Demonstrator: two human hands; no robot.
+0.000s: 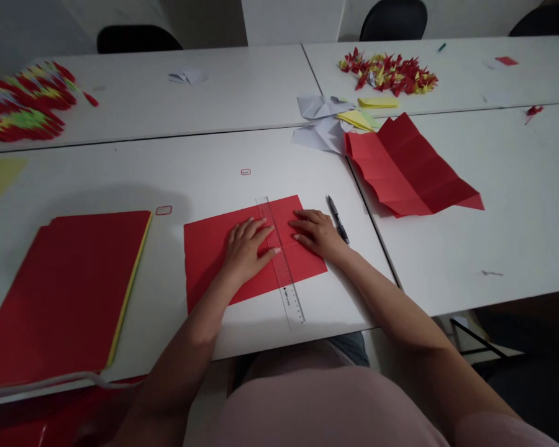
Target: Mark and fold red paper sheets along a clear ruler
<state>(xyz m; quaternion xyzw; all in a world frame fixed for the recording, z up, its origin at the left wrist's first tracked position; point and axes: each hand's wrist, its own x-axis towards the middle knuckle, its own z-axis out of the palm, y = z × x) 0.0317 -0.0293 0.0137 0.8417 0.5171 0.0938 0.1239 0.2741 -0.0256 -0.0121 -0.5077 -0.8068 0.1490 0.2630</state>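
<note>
A sheet of red paper (205, 248) lies flat on the white table in front of me. Across it, running away from me and slightly tilted, is a clear plastic ruler (289, 288) whose near end sticks out past the paper's edge. My left hand (249, 248) rests on the paper with fingers spread, its fingertips on the ruler's left side. To the right of the ruler, my right hand (319, 233) lies on the paper, fingers extended and a little apart. A black pen (338, 219) lies on the table just beyond my right hand.
A stack of red and yellow paper (74, 285) lies at left. A creased red sheet (410, 171) stands at right, near folded white paper (323, 107). Behind are a pile of folded red and yellow pieces (389, 71) and colourful folded rows (28, 102).
</note>
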